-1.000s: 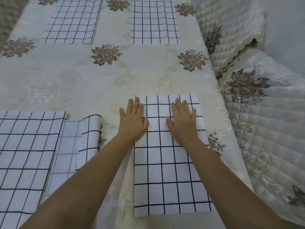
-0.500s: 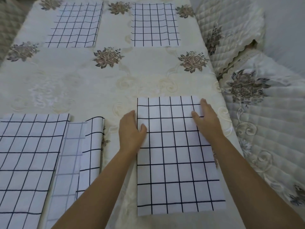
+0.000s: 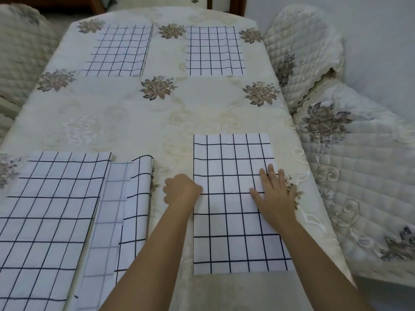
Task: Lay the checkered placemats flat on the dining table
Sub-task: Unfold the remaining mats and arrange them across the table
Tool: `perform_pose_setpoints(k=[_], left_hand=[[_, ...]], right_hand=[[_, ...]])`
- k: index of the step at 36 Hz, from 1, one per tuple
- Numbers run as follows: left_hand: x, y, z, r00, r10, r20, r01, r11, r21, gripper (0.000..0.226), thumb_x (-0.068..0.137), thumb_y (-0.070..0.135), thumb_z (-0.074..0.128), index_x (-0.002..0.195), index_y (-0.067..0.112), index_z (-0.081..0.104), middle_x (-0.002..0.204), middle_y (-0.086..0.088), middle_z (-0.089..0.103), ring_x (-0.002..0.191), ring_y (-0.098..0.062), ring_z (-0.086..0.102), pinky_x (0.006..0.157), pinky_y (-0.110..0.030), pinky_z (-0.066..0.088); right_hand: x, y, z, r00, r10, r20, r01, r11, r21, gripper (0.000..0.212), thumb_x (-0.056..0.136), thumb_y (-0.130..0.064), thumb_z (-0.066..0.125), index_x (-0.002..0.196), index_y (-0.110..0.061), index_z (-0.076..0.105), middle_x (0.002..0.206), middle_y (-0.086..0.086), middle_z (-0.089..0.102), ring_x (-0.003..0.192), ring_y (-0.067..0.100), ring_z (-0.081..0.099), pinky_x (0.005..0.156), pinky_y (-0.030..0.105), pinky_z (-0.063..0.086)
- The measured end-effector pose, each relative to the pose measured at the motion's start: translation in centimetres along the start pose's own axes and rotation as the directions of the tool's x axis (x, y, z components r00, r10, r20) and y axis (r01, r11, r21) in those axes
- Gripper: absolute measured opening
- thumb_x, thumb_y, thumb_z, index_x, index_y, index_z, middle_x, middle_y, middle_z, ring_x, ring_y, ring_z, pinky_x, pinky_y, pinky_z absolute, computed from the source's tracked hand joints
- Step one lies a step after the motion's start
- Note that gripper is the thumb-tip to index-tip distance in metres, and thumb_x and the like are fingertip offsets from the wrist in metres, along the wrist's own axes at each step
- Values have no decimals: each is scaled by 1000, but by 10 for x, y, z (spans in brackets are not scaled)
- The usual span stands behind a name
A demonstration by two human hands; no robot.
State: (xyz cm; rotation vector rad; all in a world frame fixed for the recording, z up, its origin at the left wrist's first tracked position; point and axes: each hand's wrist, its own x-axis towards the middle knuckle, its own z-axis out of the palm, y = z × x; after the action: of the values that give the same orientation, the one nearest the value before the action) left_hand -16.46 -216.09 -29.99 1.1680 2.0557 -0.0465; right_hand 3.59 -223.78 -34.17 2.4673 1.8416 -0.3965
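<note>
A white placemat with a dark grid (image 3: 233, 232) lies flat near the table's right front. My right hand (image 3: 275, 196) rests palm down on its right edge, fingers spread. My left hand (image 3: 180, 190) sits curled at the mat's left edge, touching it; a pinch on the cloth cannot be made out. Two more placemats lie flat at the far end, one left (image 3: 118, 51) and one right (image 3: 214, 51). At the near left lies another placemat (image 3: 47, 216), and beside it a partly folded one (image 3: 128, 221).
The table wears a cream tablecloth (image 3: 139, 120) with embroidered flowers. Quilted chair covers stand close on the right (image 3: 359, 176) and back right (image 3: 303, 52), another on the far left (image 3: 20, 57). A grey wall lies behind the right chairs.
Both hands slid from the mat's middle out to its side edges and then back toward me. The left hand has curled from flat into a loose fist. The view has tilted up.
</note>
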Motion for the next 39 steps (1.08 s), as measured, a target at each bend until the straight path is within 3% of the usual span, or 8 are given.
perform_pose_setpoints(k=[4, 14, 17, 21, 25, 29, 36, 39], left_hand=[[-2, 1, -1, 1000, -15, 11, 16, 1000, -12, 37, 81, 19, 66, 113, 5, 54, 129, -15, 41, 117, -31, 44, 93, -39, 44], [4, -15, -7, 1000, 12, 7, -12, 1000, 17, 30, 83, 21, 64, 107, 5, 55, 123, -15, 54, 113, -32, 52, 98, -43, 44], [7, -19, -7, 999, 30, -35, -27, 998, 63, 17, 83, 22, 64, 85, 10, 53, 118, -14, 56, 109, -30, 54, 90, -37, 46], [10, -20, -10, 995, 57, -83, -43, 986, 160, 33, 81, 29, 66, 67, 13, 42, 115, -11, 56, 104, -28, 55, 71, -30, 38], [17, -19, -12, 991, 82, -103, -60, 979, 197, 24, 79, 33, 69, 88, 13, 59, 116, -10, 56, 106, -27, 54, 80, -33, 42], [21, -23, -11, 990, 115, -88, -95, 973, 209, 34, 78, 35, 70, 68, 12, 46, 112, -12, 58, 104, -29, 55, 86, -38, 45], [12, -24, -6, 973, 156, -169, -108, 959, 263, 44, 78, 46, 69, 97, 10, 54, 123, -16, 50, 114, -32, 48, 97, -43, 42], [1, -24, 6, 856, 399, -329, -256, 880, 401, 52, 86, 46, 59, 119, 8, 45, 128, -16, 44, 118, -32, 41, 96, -42, 35]], right_hand=[[-1, -1, 0, 1000, 2, 4, -2, 999, 47, 64, 96, -49, 30, 150, -26, 4, 158, -4, -10, 146, 22, -12, 115, 55, 1], [-4, -19, 7, 998, -56, -26, 56, 998, 20, 64, 96, -50, 30, 150, -26, 4, 158, -1, -11, 145, 25, -13, 114, 55, -1], [-4, -24, 11, 997, -65, -41, 67, 996, 51, 64, 96, -48, 34, 150, -25, 8, 158, 0, -7, 146, 26, -11, 113, 57, -1], [-8, -28, 14, 994, -68, -83, 75, 994, 86, 64, 95, -45, 41, 149, -21, 17, 158, 3, 2, 146, 30, -3, 112, 59, 1], [-7, -27, 17, 997, -49, -63, 52, 998, 36, 65, 95, -49, 35, 149, -23, 12, 158, 1, -2, 146, 29, -4, 114, 56, 0], [-7, -29, 18, 997, -46, -60, 48, 998, 33, 66, 95, -49, 34, 150, -23, 10, 159, 1, -2, 146, 29, -5, 114, 56, -1], [-10, -32, 11, 997, -57, -47, 59, 997, 47, 65, 95, -51, 31, 149, -19, 14, 159, 4, 2, 146, 30, 0, 113, 58, 4], [-18, -44, 4, 983, -120, -137, 130, 990, 62, 66, 90, -48, 26, 142, -9, 37, 152, 14, 28, 141, 38, 22, 106, 66, 19]])
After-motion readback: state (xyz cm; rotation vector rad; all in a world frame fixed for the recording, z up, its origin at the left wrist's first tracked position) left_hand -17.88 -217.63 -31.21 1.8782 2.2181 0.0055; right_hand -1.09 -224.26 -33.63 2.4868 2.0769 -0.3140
